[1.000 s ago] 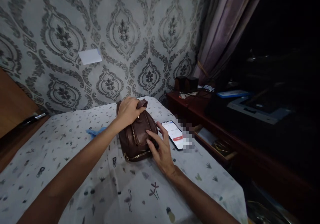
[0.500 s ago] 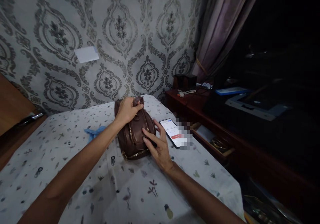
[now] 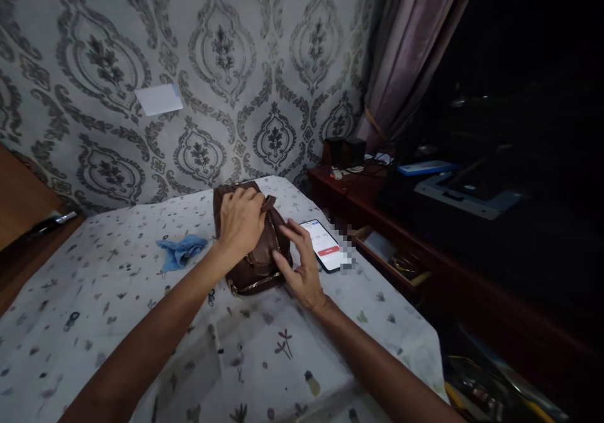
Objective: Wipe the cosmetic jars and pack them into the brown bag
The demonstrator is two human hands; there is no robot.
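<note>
A brown leather handbag (image 3: 255, 277) with gold-coloured zips lies on the patterned cloth. My left hand (image 3: 241, 220) is over its top, fingers bent and closed on the bag near the short handle strap (image 3: 268, 204); the fingertips are hidden. At the bag's right side is my right hand (image 3: 302, 270), its thumb and fingers apart, the tips by the leather near a zip. A phone (image 3: 325, 247) with a lit screen lies just beyond my right hand. To the left of the bag rests a crumpled blue cloth (image 3: 182, 251).
The white printed tablecloth (image 3: 117, 297) covers the surface. On the right stands a dark red desk (image 3: 321, 180) with an open drawer (image 3: 394, 262), cables and small black boxes (image 3: 343, 151). A patterned wall rises behind, with a white paper (image 3: 159, 99) on it.
My left hand has shifted from pinching the handle to lying over the bag's top. The handle strap now leans to the right. My right fingers have spread a little and moved up the bag's side.
</note>
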